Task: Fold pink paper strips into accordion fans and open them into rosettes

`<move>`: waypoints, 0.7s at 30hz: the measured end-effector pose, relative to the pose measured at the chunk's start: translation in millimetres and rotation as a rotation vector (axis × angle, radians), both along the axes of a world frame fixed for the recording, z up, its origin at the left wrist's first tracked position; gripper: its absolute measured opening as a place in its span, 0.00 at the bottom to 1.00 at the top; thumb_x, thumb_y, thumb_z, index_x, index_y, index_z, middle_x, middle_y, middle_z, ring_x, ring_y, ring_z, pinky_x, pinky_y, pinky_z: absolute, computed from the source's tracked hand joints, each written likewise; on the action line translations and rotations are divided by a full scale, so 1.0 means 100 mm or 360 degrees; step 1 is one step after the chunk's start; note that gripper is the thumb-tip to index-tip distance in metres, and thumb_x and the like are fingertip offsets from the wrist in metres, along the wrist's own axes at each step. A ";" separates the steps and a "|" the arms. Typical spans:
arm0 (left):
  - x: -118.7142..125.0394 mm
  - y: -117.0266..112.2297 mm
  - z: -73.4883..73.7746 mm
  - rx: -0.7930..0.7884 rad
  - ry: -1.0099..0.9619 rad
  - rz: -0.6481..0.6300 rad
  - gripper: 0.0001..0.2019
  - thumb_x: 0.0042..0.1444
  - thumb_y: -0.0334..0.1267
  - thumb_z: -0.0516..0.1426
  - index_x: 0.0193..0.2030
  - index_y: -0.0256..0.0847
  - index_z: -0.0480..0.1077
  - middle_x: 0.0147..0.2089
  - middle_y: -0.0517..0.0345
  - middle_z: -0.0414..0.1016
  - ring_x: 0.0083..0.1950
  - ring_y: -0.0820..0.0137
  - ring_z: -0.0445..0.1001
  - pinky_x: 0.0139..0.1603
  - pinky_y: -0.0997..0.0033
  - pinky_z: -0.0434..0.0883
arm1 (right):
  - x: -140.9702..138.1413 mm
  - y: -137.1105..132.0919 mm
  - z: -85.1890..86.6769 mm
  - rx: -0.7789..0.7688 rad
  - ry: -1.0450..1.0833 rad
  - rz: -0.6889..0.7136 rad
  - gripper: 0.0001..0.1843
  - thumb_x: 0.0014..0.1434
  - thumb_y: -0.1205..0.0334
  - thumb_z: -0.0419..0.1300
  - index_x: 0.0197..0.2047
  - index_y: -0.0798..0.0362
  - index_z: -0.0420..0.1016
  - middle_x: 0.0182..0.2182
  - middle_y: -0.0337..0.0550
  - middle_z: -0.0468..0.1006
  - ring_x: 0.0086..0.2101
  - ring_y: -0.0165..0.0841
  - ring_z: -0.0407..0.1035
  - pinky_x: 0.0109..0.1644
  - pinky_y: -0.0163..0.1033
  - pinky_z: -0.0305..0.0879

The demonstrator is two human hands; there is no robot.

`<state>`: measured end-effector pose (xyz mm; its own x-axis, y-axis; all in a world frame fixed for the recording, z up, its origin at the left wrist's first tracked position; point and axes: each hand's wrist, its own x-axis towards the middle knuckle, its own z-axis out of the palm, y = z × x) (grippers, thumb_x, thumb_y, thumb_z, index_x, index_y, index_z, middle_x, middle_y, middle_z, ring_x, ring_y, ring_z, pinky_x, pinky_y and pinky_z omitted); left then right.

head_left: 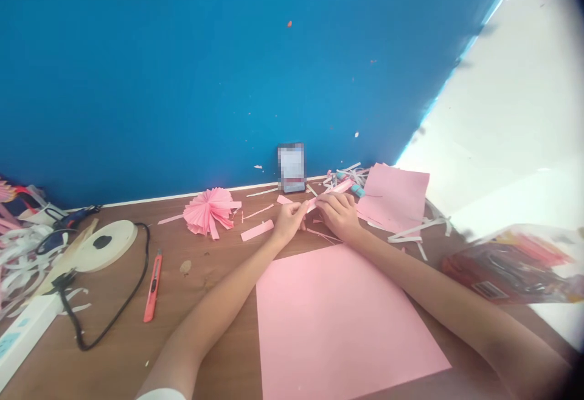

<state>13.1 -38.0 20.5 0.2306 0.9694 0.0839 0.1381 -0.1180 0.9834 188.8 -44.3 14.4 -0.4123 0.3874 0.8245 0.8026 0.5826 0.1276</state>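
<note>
Both my hands meet at the far middle of the wooden table [114,351], pinching one narrow pink paper strip [338,188] between them. My left hand [289,220] grips its near end with closed fingers. My right hand [338,214] is closed over the strip further along, and the free end sticks out toward the upper right. A large pink sheet [337,321] lies flat just below my hands. A pleated pink paper fan [208,210] rests to the left of my left hand, with a short pink strip [257,230] between them.
An orange utility knife [152,286] and a black cord [116,315] lie at left, beside a roll of white tape [106,244] and white paper scraps [18,260]. More pink sheets [395,196], a clear bag [513,264] and a small dark device [291,168] stand near the blue wall.
</note>
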 end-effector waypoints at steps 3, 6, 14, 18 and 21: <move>-0.01 -0.01 0.00 0.0100 0.0022 0.0144 0.24 0.56 0.55 0.52 0.20 0.37 0.62 0.12 0.65 0.61 0.15 0.78 0.62 0.18 0.78 0.57 | 0.00 -0.01 0.00 0.0003 -0.0078 -0.0001 0.06 0.61 0.69 0.56 0.41 0.52 0.72 0.42 0.42 0.79 0.41 0.34 0.65 0.42 0.42 0.52; -0.02 0.00 -0.01 0.0022 -0.0058 0.0052 0.23 0.56 0.55 0.52 0.21 0.37 0.64 0.11 0.66 0.59 0.14 0.77 0.62 0.17 0.78 0.56 | 0.01 -0.02 0.00 0.0002 -0.0112 -0.0040 0.06 0.60 0.69 0.56 0.40 0.52 0.72 0.41 0.42 0.79 0.38 0.34 0.64 0.41 0.41 0.51; -0.01 -0.01 0.01 -0.0037 -0.0128 -0.0096 0.19 0.55 0.53 0.55 0.29 0.36 0.69 0.19 0.61 0.70 0.18 0.78 0.67 0.18 0.80 0.60 | 0.02 0.00 -0.02 0.0026 -0.0042 -0.0213 0.04 0.59 0.69 0.56 0.36 0.52 0.71 0.38 0.41 0.79 0.35 0.35 0.61 0.38 0.43 0.49; -0.02 0.01 0.02 -0.0066 -0.0152 -0.0110 0.19 0.54 0.52 0.56 0.29 0.35 0.69 0.20 0.60 0.71 0.17 0.78 0.66 0.17 0.79 0.58 | 0.02 0.01 -0.04 -0.0044 -0.0022 -0.0217 0.05 0.61 0.67 0.54 0.35 0.51 0.71 0.38 0.42 0.78 0.36 0.36 0.61 0.39 0.44 0.49; -0.02 0.03 0.02 -0.0097 -0.0170 -0.0122 0.19 0.54 0.53 0.55 0.29 0.35 0.69 0.20 0.60 0.70 0.17 0.79 0.65 0.17 0.79 0.58 | 0.02 0.03 -0.05 -0.0104 0.0030 -0.0180 0.07 0.62 0.67 0.53 0.36 0.51 0.71 0.39 0.44 0.78 0.37 0.37 0.62 0.40 0.45 0.50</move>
